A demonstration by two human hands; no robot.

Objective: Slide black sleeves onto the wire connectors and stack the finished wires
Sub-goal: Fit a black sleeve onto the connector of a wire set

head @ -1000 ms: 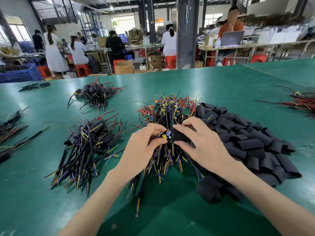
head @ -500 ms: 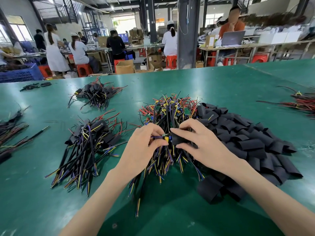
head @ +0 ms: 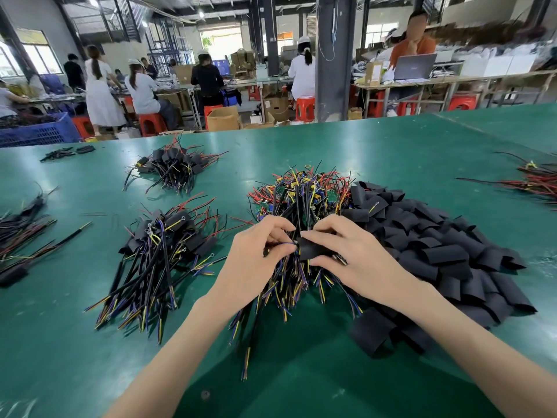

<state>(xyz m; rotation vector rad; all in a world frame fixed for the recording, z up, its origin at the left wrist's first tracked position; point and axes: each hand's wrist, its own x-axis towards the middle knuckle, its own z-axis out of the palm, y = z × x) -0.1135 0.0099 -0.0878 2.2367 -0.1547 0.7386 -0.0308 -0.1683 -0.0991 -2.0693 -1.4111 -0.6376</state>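
Sleeve being pinched by right hand, left hand pinching wire at sleeve mouth, both hovering toward table's near edge.

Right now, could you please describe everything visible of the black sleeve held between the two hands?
The black sleeve is a short, flattened matte tube, seemingly soft. It lies roughly level above the wire pile. The right hand pinches it from above and below; the left hand holds a wire at its open end.
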